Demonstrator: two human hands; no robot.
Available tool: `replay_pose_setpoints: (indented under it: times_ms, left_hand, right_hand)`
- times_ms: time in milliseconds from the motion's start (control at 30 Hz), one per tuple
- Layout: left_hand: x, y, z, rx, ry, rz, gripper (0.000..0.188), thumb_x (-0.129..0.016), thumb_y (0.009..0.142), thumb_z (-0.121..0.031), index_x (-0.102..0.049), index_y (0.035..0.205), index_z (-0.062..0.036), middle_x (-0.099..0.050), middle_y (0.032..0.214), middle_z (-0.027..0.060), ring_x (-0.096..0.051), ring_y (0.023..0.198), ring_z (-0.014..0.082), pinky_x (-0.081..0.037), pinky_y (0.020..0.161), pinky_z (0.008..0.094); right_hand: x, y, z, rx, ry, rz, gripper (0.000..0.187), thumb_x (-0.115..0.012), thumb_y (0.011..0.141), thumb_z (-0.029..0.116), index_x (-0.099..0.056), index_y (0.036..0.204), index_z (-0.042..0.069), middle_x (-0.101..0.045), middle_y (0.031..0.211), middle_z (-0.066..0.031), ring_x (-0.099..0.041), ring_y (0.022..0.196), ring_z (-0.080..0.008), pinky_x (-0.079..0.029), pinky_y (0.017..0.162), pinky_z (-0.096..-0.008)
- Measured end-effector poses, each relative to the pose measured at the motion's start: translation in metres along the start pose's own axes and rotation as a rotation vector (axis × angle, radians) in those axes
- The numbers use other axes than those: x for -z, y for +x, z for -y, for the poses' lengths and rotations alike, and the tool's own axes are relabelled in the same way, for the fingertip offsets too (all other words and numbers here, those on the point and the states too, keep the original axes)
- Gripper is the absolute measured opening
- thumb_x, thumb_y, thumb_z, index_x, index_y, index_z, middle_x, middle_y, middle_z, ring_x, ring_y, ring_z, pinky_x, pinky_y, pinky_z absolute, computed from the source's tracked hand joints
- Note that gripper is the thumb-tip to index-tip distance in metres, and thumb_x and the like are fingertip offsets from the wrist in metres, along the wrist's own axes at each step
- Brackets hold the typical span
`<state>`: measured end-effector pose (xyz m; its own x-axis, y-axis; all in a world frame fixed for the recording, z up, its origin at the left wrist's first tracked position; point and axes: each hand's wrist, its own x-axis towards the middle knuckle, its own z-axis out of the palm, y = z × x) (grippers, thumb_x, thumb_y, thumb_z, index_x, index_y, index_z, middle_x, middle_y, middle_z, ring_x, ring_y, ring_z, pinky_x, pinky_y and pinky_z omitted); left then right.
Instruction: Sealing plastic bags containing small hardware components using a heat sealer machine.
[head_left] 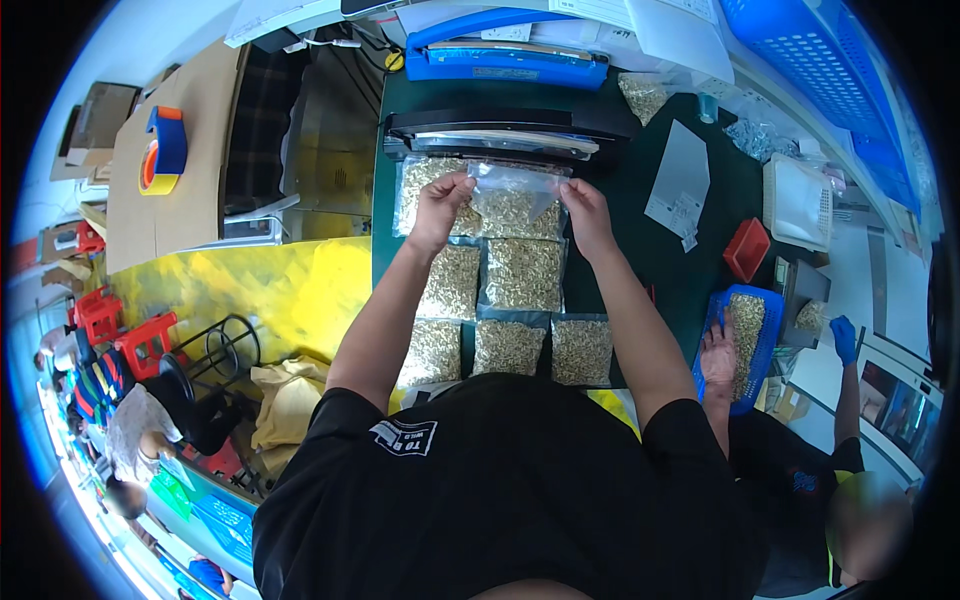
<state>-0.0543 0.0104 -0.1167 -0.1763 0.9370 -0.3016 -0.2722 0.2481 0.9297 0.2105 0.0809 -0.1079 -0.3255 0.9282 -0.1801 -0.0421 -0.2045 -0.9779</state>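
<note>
Between my two hands is the top edge of a clear plastic bag (517,212) filled with small tan pieces. My left hand (440,210) pinches its left corner and my right hand (588,212) pinches the right one. The bag lies just in front of a long black machine (500,122), which looks like a bag sealer. Its empty upper part is stretched flat between my fingers. Other filled bags lie flat in rows on the dark green table, among them a middle bag (523,273) and a nearer bag (508,347) close to my body.
Behind the black machine stands a blue one (505,70). To the right are clear sheets (680,180), a red tray (745,250) and a white basket (800,205). A co-worker's hand (718,355) touches a blue basket (771,345) of tan pieces. At left stands a cardboard box (185,205).
</note>
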Motion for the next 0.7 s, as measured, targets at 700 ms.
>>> replay_pose_setpoints:
  times_ms: [700]
  left_hand:
    - [-0.025, -0.011, -0.01, -0.427, 0.394, -0.179, 0.019, -0.065, 0.103, -0.017, -0.071, 0.1, 0.0003, -0.073, 0.093, 0.0053, -0.064, 0.088, 0.0096, -0.051, 0.08, 0.0268]
  right_hand:
    - [-0.023, -0.007, 0.016, 0.348, -0.372, -0.232, 0.021, -0.056, 0.107, 0.018, -0.065, 0.1, 0.0, -0.072, 0.093, -0.0084, -0.063, 0.079, -0.0113, -0.049, 0.071, -0.0273]
